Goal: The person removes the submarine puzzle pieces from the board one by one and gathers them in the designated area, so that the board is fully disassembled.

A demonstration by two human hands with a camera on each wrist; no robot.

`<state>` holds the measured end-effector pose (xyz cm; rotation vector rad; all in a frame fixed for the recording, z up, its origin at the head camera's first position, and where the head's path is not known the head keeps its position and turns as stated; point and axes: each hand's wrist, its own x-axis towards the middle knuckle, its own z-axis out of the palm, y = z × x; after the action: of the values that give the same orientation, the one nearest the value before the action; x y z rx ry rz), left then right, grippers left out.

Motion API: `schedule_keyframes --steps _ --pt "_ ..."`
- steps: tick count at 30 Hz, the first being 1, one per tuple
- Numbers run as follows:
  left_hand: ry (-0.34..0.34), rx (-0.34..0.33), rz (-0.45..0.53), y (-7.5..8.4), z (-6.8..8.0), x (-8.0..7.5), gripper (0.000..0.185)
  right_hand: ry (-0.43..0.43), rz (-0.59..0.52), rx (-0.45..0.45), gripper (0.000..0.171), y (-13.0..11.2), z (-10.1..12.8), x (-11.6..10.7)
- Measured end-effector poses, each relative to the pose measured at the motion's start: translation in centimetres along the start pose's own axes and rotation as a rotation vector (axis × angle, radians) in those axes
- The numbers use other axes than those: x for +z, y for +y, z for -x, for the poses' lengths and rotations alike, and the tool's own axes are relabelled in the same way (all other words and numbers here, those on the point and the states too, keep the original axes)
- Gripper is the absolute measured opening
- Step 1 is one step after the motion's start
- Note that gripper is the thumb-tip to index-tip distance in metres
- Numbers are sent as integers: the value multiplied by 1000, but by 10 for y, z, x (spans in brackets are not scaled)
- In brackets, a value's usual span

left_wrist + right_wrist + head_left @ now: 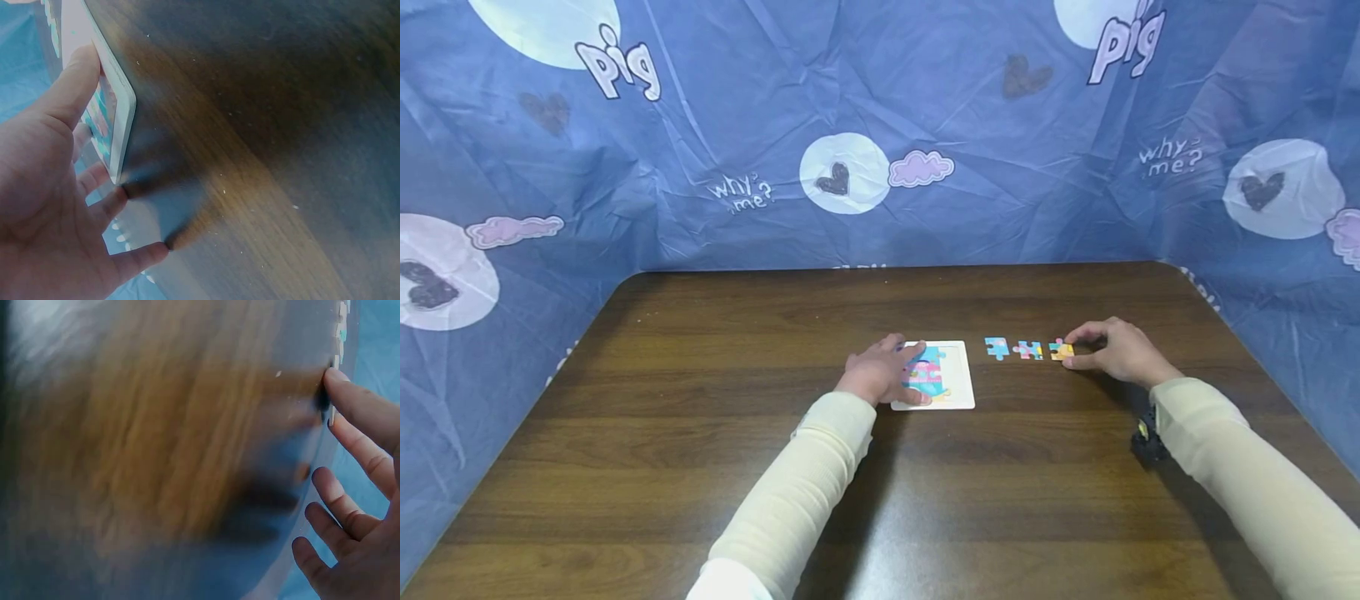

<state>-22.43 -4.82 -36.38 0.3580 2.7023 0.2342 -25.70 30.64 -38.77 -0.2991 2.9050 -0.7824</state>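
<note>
Head view: left hand (880,373) steadies white-framed, partly filled puzzle board (958,375); right hand (1116,350) pinches yellow jigsaw piece (1062,351); two loose pieces (1011,348) remain on the desk (700,417).

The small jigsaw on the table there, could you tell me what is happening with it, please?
A person in cream sleeves sits at a dark wooden table. The left hand rests on a white square puzzle tray with a partly filled colourful picture, steadying it. The right hand touches a yellow loose puzzle piece, the nearest of three loose pieces; a multicoloured middle piece and a blue piece lie between it and the tray.
</note>
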Motion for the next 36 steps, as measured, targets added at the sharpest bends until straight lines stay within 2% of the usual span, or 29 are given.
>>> schedule_keyframes --steps 7,12,19,30,36 --pt "-2 -4 -7 1 0 -1 89 2 11 -34 43 -2 -2 -1" --pt "-5 -6 -18 2 -1 0 89 27 0 -53 45 -14 0 -1" --pt "-3 -11 -14 1 -1 0 90 35 -96 -25 40 -45 1 10" --pt "11 -9 -7 -1 -2 2 90 -27 -179 -122 33 -100 -6 39" --pt "12 -1 1 -2 -2 2 90 -60 -192 -131 33 -122 -15 50"
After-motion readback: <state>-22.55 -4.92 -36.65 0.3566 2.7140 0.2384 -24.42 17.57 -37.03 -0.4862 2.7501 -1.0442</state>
